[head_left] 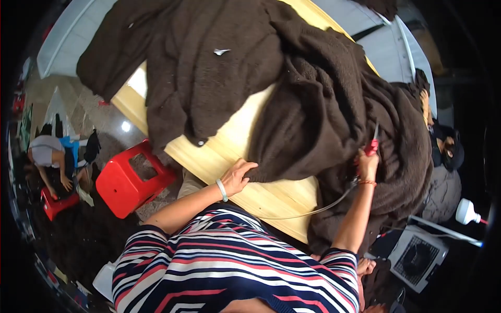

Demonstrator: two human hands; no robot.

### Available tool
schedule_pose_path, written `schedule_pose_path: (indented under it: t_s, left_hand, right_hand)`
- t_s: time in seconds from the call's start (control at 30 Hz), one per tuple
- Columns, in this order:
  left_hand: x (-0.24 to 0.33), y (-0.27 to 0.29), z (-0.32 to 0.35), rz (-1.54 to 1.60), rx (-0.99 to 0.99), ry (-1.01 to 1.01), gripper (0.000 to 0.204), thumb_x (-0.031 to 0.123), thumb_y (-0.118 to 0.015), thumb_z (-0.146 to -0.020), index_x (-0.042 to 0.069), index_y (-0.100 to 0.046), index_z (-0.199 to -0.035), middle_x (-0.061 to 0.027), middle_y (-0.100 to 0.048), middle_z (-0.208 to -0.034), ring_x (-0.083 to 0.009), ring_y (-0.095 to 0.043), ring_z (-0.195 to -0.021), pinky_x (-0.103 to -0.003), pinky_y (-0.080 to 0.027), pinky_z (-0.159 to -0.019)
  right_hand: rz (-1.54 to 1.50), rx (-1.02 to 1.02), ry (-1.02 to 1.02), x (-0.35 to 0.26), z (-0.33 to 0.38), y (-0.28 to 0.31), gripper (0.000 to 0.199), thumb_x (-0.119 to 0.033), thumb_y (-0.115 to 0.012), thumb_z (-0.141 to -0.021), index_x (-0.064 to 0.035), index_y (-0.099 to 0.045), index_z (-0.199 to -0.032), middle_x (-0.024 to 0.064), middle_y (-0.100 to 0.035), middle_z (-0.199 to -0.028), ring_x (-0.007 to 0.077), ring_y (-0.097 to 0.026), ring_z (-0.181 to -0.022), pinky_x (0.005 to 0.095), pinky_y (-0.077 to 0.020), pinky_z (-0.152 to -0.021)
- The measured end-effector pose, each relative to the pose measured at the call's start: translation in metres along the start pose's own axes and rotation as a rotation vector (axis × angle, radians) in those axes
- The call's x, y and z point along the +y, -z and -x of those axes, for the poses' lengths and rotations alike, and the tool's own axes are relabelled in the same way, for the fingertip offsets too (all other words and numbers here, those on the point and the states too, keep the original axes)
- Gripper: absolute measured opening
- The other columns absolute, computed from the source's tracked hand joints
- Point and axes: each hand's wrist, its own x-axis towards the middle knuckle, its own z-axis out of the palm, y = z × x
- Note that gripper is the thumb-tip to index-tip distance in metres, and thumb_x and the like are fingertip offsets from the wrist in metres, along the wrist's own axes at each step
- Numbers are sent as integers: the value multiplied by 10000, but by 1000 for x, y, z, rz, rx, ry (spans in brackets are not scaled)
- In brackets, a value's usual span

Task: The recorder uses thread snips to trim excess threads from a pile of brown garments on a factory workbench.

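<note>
Brown fleece [313, 115] soft, floppy; my left hand [237, 176] pins hem flat, right hand [367, 164] clutching red-handled tool [372, 144], grab near edge.

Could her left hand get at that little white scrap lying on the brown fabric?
Probably yes, with a stretch: the left hand rests on the brown fabric edge, and nothing stands between it and the white scrap farther across the wooden table.

Our pale wooden bench [245, 172] runs slantwise from upper right to lower left, its bare boards showing near us. Heaped across it we see dark brown fleecy fabric [292, 94], one piece spread flat with a small white scrap [221, 51] on top, another bunched at the right edge and spilling over. A thin grey cord [313, 209] lies across the near corner.
</note>
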Motion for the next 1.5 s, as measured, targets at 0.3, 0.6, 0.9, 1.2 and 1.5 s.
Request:
schedule_pose_path:
  t_s: [0.3, 0.6, 0.9, 1.2, 1.5]
  left_hand:
    - [7, -23, -32, -249, 200, -44, 675, 81, -775, -768, 37, -444, -1355, -121, -488, -1194, -162, -573, -789, -266, -509, -720]
    - [19, -38, -179, 1209, 385, 784, 489, 312, -774, -823, 55, -501, -1135, -40, -614, -846, -138, -627, -610, -240, -513, -499]
    - [-4, -17, -214, 1247, 429, 520, 218, 73, -717, -849, 70, -608, -1038, -30, -670, -968, -120, -639, -756, -228, -506, -623]
    - [-10, -54, -161, 1179, 405, 340, 199, -70, -692, -821, 30, -590, -959, -42, -656, -920, -93, -629, -820, -223, -517, -804]
    - [-13, -33, -163, 1309, 406, 426, 227, -63, -679, -836, 29, -582, -1019, -52, -673, -954, -103, -641, -825, -236, -528, -800]
  right_hand:
    - [-210, -237, 23, -12, 140, -14, 161, -122, -632, -916, -27, -588, -1039, -12, -560, -714, 75, -519, -588, 239, -433, -543]
    - [146, -377, 147, -60, 190, -8, 312, -259, -648, -892, -89, -567, -1140, 201, -669, -967, 406, -637, -939, 440, -519, -780]
    - [236, -371, 302, -88, 193, -4, 299, -271, -644, -889, -75, -589, -1108, 225, -657, -812, 423, -643, -802, 474, -515, -702]
    - [491, -524, 422, -110, 196, -3, 274, -289, -650, -858, -46, -614, -980, 222, -636, -704, 401, -649, -703, 468, -522, -652]
    - [612, -629, 527, -124, 175, -22, 294, -310, -615, -877, -21, -608, -929, 226, -641, -693, 387, -661, -699, 467, -533, -648]
